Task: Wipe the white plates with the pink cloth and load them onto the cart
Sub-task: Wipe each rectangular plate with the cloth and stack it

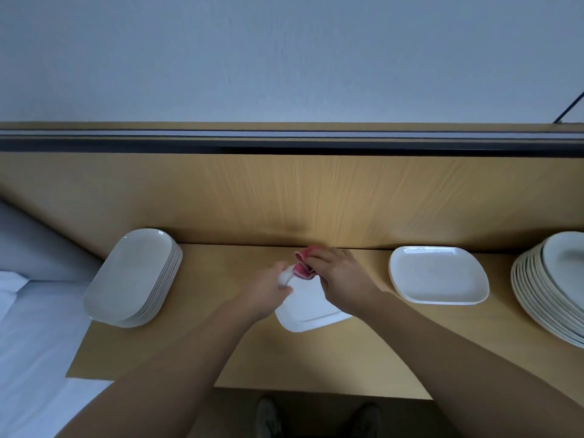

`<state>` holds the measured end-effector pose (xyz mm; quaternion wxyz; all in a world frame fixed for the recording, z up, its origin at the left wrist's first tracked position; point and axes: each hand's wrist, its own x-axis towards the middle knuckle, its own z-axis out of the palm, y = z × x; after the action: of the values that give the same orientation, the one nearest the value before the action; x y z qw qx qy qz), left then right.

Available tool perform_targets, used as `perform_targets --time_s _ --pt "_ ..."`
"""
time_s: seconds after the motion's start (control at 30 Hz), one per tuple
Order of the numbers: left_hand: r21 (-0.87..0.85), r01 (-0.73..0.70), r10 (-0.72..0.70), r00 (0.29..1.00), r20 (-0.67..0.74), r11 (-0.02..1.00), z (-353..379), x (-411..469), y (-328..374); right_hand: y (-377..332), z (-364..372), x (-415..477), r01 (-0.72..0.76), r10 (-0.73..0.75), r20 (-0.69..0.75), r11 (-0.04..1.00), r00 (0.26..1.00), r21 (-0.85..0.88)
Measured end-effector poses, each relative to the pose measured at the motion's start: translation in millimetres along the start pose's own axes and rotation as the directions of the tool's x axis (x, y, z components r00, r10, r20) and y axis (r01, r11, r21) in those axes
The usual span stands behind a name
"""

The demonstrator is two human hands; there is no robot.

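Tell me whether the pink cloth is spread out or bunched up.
Bunched up: the pink cloth shows crumpled folds, gripped by the right hand.

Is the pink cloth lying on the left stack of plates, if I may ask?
No, the right hand grips the pink cloth at the far edge of the middle plate.

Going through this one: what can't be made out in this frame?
1. The cart: nowhere in the head view.
2. The round plate stack: cut off by the right edge, so its count is unknowable.
3. The held plate: far end hidden behind the left hand, right hand and pink cloth; motion-blurred there.
4. The shoes: dark and blurred at the bottom edge.
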<state>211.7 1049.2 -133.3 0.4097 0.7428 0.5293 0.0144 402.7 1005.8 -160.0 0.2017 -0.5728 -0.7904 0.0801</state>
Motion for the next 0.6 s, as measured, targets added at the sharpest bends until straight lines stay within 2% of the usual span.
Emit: perform_targets --time_s 0.07,0.13,0.17,0.37,0.43,0.5,0.6 --pt "0.003 -0.009 0.009 1.000 0.007 1.000 1 2 0 2 13 3 -0.023 0.028 0.165 0.999 0.986 -0.036" --pt "0.032 -0.028 0.028 1.000 0.013 0.999 2 3 1 6 25 -1 -0.083 0.104 0.359 0.994 0.927 -0.073" --pt "0.047 -0.034 0.033 0.999 0.016 0.998 2 2 2 8 30 -3 -0.108 0.126 0.401 0.992 0.907 -0.065" --pt "0.067 -0.072 0.071 0.997 0.007 0.995 5 6 -1 2 37 4 -0.114 0.148 0.425 0.988 0.893 -0.104" --pt "0.047 -0.068 0.068 0.998 0.003 0.997 5 8 -2 -4 36 9 -0.106 0.140 0.386 0.988 0.912 -0.110" --pt "0.005 -0.030 0.030 0.999 -0.024 1.000 7 9 -6 -6 36 11 -0.095 0.121 0.325 0.991 0.938 -0.097" --pt "-0.044 0.021 -0.023 0.998 -0.062 0.999 12 12 -13 1 41 8 -0.067 0.108 0.354 0.990 0.929 -0.126"
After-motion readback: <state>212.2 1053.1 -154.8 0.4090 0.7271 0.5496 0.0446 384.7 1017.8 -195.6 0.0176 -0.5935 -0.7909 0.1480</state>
